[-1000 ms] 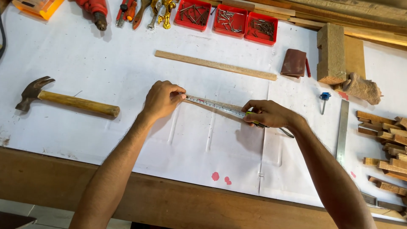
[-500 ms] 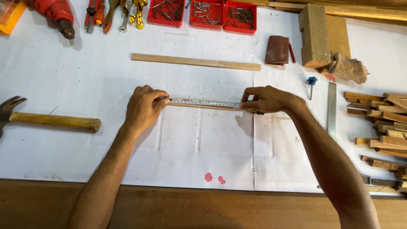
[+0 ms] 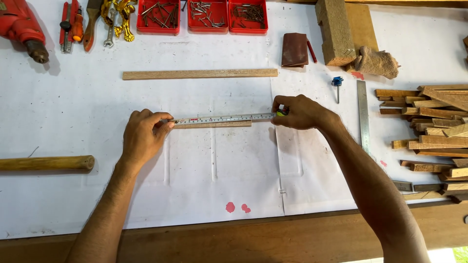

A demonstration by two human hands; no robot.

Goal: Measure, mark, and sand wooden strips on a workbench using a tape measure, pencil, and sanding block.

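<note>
Hands spread wider; tape measure (image 3: 222, 118) spans left hand (image 3: 142, 139) to right hand (image 3: 298, 112) (over a strip).

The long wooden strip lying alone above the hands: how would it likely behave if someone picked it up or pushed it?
The long wooden strip looks thin and narrow, so it is probably light and may flex a little if lifted by one end. Its flat faces suggest it would slide on the white sheet rather than roll. A push near one end would likely swing it around.

Both arms are bare all the way up, with no sleeves in sight. The left hand (image 3: 141, 136) and the right hand (image 3: 300, 112) wear no gloves. Fine dark hairs cover the forearms. No ring or watch shows, though the fingers look small here.
</note>
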